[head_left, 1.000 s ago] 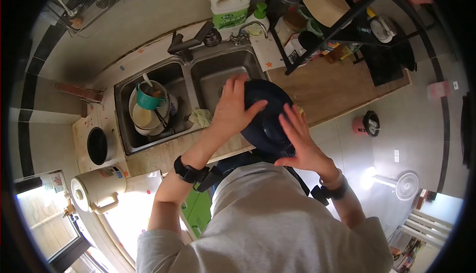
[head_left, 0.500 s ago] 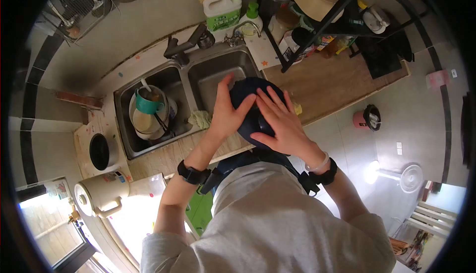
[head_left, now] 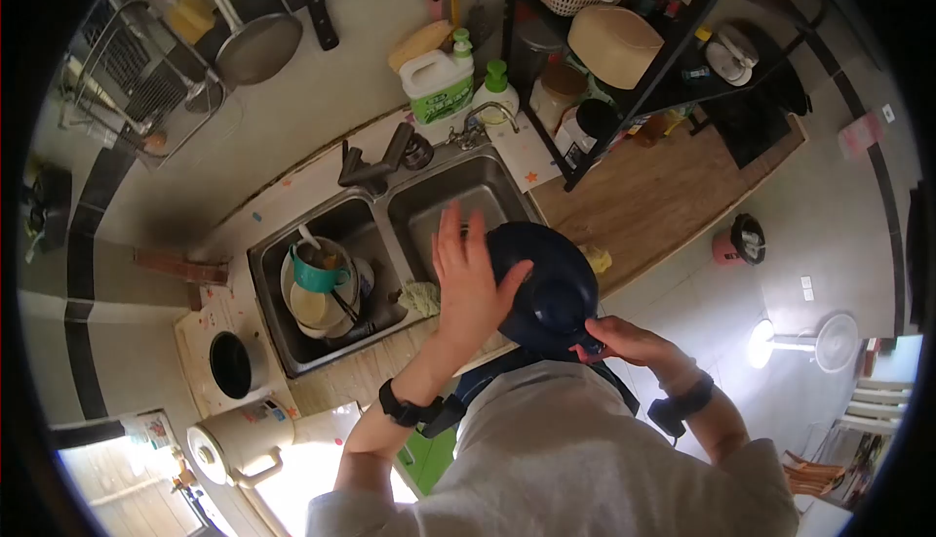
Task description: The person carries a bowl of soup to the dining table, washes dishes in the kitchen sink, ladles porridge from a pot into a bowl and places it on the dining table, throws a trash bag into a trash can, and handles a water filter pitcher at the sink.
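Observation:
A dark blue, round, bowl-like dish with a raised round part on the side facing me is held at the counter's front edge, close to my body. My right hand grips its lower right rim, thumb on top and the other fingers mostly hidden beneath. My left hand is at the dish's left side, fingers stretched up and apart. Its thumb lies across the dish's edge; whether it touches cannot be told. Left of that hand, a crumpled pale green cloth lies on the sink's front rim.
The double sink has a stack of bowls with a teal cup in its left basin. A black faucet stands behind. Detergent bottles and a black shelf rack stand at the back; a pot is at left.
My right hand has gone from lying flat on the dish to gripping its lower right rim. My left hand has shifted to the dish's left side, and the view has tilted.

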Motion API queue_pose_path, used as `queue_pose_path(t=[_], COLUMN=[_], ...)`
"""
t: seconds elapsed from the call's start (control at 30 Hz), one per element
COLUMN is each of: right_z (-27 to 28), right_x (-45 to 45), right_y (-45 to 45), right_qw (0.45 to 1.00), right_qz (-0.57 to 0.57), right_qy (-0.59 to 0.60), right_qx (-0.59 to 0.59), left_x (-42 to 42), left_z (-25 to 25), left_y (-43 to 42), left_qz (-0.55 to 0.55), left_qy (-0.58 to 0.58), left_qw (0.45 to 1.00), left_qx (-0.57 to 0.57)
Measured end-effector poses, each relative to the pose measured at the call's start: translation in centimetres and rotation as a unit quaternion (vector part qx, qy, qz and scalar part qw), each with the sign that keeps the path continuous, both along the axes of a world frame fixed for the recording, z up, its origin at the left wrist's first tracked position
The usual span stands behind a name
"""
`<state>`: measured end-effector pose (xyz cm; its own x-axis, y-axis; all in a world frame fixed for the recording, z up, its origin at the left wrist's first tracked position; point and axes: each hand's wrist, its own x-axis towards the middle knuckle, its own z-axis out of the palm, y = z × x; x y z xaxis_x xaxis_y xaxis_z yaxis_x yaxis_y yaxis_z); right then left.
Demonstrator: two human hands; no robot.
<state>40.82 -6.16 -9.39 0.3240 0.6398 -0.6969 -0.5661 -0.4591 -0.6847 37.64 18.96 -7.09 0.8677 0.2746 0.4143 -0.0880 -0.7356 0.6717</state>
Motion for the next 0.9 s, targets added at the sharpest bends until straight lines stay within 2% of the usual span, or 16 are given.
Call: queue_pose_path(t=[0.07, 0.13, 0.17, 0.2, 0.23, 0.3, 0.4, 0.5, 0.53, 0.6, 0.7, 0.73, 0.77, 0.83, 0.87, 0.9], right_z=[0.3, -3.8, -3.6, -3.5, -1.5, -1.7, -1.7, 0.1, 0.8, 0.1, -1.9, -2.6, -3.1, -4.3, -5.9, -7.3], right_x=[-0.1, -0.3, -0.3, -0.3, -0.2, -0.9, -0.9, 0.6, 1.3, 2.6, 5.0, 5.7, 6.3, 7.1, 7.7, 8.1], right_y=[-0.2, -1.9, -1.7, -1.5, -0.7, -0.8, -0.1, 2.1, 2.8, 3.6, 5.1, 5.8, 6.6, 8.0, 8.2, 8.8], right_qw=[1.0, 0.99, 0.981, 0.97, 0.973, 0.983, 0.996, 0.988, 0.984, 0.987, 0.987, 0.985, 0.988, 0.983, 0.983, 0.984], right_qz=[0.0, 0.072, 0.097, 0.119, 0.134, 0.063, -0.085, -0.149, -0.172, -0.159, -0.145, -0.142, -0.114, -0.064, -0.028, -0.051], right_qy=[0.02, -0.111, -0.153, -0.195, -0.188, -0.165, -0.036, -0.013, 0.021, 0.02, 0.027, 0.032, -0.018, -0.117, -0.162, -0.141], right_qx=[0.02, 0.057, 0.072, 0.087, 0.027, -0.051, 0.003, -0.036, -0.048, -0.016, 0.063, 0.093, 0.105, 0.128, 0.087, 0.094], left_x=[0.6, 1.2, 1.6, 1.8, 1.9, 2.4, 2.7, 3.7, 3.8, 3.8, 4.3, 4.6, 5.1, 5.8, 6.3, 7.0], left_z=[4.3, 5.4, 5.6, 3.1, 0.5, 0.9, 0.8, 2.2, 2.7, 4.3, 3.3, 0.8, -1.5, -6.9, -9.1, -10.7], left_y=[-0.6, -2.2, -3.0, -3.5, -3.8, -3.4, -3.1, -0.9, 1.0, 6.1, 14.8, 18.5, 21.9, 27.9, 29.9, 31.1], left_qz=[-0.077, -0.195, -0.25, -0.27, -0.288, -0.293, -0.294, -0.249, -0.219, -0.118, 0.093, 0.156, 0.166, 0.178, 0.172, 0.177], left_qy=[-0.032, 0.0, 0.016, 0.052, 0.089, 0.089, 0.078, 0.068, 0.024, -0.022, -0.087, -0.057, -0.025, 0.087, 0.143, 0.176], left_qw=[0.99, 0.968, 0.951, 0.942, 0.931, 0.929, 0.932, 0.96, 0.971, 0.99, 0.988, 0.976, 0.97, 0.974, 0.971, 0.966], left_qx=[0.11, 0.157, 0.181, 0.193, 0.205, 0.206, 0.196, 0.104, 0.094, 0.074, -0.09, -0.144, -0.177, -0.113, -0.084, -0.068])
